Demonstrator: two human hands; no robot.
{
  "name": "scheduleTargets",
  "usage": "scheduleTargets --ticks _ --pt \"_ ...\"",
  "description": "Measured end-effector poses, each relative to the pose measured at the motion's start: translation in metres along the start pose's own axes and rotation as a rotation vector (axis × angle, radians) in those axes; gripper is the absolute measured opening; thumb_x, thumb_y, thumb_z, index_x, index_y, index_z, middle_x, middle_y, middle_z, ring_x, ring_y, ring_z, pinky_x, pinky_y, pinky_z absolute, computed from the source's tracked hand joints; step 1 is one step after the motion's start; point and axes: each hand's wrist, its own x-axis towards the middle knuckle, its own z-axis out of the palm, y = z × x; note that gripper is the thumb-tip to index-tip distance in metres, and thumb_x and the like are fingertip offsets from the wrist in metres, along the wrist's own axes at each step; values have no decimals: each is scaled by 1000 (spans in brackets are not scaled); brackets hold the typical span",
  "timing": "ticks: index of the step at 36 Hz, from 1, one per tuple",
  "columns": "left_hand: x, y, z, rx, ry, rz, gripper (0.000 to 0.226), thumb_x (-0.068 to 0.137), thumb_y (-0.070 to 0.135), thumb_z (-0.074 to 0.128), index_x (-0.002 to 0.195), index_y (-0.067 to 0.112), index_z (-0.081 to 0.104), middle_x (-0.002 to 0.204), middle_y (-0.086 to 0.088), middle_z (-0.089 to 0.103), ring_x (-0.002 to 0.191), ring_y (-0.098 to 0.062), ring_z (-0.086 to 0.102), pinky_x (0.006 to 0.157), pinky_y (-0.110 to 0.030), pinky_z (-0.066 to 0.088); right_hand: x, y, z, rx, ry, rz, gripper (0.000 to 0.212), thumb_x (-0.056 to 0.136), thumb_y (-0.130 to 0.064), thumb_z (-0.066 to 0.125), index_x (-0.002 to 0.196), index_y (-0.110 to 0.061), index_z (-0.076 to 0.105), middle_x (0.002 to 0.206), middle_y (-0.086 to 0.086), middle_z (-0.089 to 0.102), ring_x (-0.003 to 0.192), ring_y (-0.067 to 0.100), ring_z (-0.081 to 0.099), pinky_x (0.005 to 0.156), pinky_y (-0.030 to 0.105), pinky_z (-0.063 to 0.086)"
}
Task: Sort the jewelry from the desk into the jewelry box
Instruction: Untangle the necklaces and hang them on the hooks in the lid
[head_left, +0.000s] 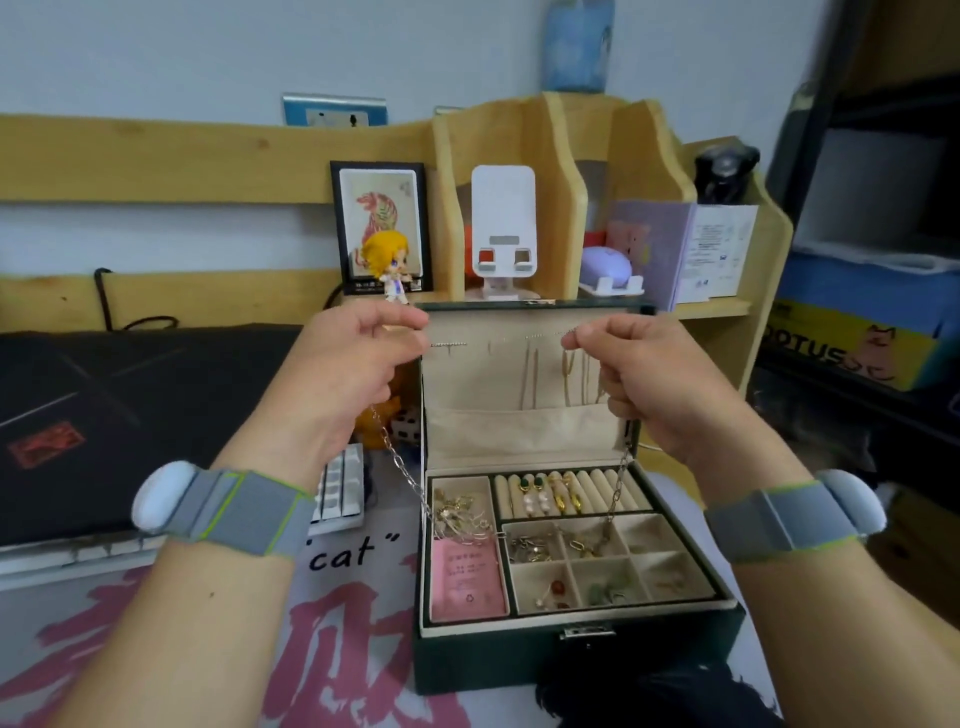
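A dark green jewelry box (571, 654) stands open on the desk, its beige lid upright with thin necklaces hanging inside. My left hand (353, 364) and my right hand (639, 374) are raised in front of the lid, each pinching one end of a silver chain necklace (400, 462). A thin stretch of the chain runs taut between my fingers. Its heavier links hang down from both hands into the box's compartments. The tray holds earrings on ring rolls, loose gold pieces and a pink card (467, 579).
A wooden desk organizer (571, 156) with a white phone stand (503, 228), a framed picture (382, 223) and a small blond figurine (389, 265) stands behind the box. A black laptop (104, 415) and white keyboard (340, 488) lie to the left. A printed mat covers the desk.
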Motion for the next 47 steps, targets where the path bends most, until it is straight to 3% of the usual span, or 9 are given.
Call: scheduleTargets --ticks 1,3,6,11,16,17,18,25,47 --pt "1 -3 0 94 21 14 13 92 21 74 101 30 78 118 -9 68 75 -6 58 68 -32 54 1 3 0 8 11 0 21 103 -26 58 100 -13 75 59 -1 33 50 13 26 47 28 24" --pt "2 -5 1 216 35 27 11 93 30 74 102 30 80 89 11 71 79 -5 62 86 -36 54 4 7 1 12 38 1 20 101 -27 61 97 -15 77 55 -3 34 49 13 25 46 28 23" --pt "-3 -4 2 63 -179 -99 20 98 33 66 97 20 82 56 6 35 50 -11 27 50 -24 30 8 13 1 -10 88 13 18 97 -30 66 93 -17 78 54 -1 34 48 15 24 48 29 22" --pt "0 -5 -2 -111 -198 -197 27 101 32 62 100 11 78 59 4 26 47 -12 19 46 -27 14 8 14 8 -76 116 -10 18 96 -30 68 95 -17 79 42 -16 46 37 5 33 50 24 27" --pt "0 -5 10 -25 75 -140 26 100 30 61 86 20 80 65 -8 61 57 -8 30 55 -35 48 15 13 32 -245 150 -84 20 96 -34 68 83 -24 79 61 -18 68 65 2 62 62 26 44" --pt "1 -5 13 8 143 -104 26 99 28 62 82 22 80 85 -9 73 105 -14 38 75 -47 57 18 14 40 -299 162 -95 24 96 -36 66 79 -23 79 58 -14 66 63 7 60 61 29 46" --pt "0 -2 17 32 204 -75 25 97 25 62 80 21 80 101 1 75 96 -36 67 88 -51 56 21 13 44 -363 172 -109 30 96 -38 65 76 -21 77 56 -9 65 61 11 58 61 32 49" --pt "7 -8 17 -29 382 -44 26 92 19 62 72 25 77 98 0 75 61 -20 52 58 -32 40 37 11 68 -586 291 -143 42 97 -39 53 68 -13 68 64 5 64 73 27 60 68 40 53" --pt "4 -15 13 175 363 -85 28 94 18 60 72 10 74 81 -18 71 64 -19 52 60 -30 40 27 19 85 -676 293 -120 39 93 -23 50 56 -9 54 58 6 55 69 30 56 59 31 33"
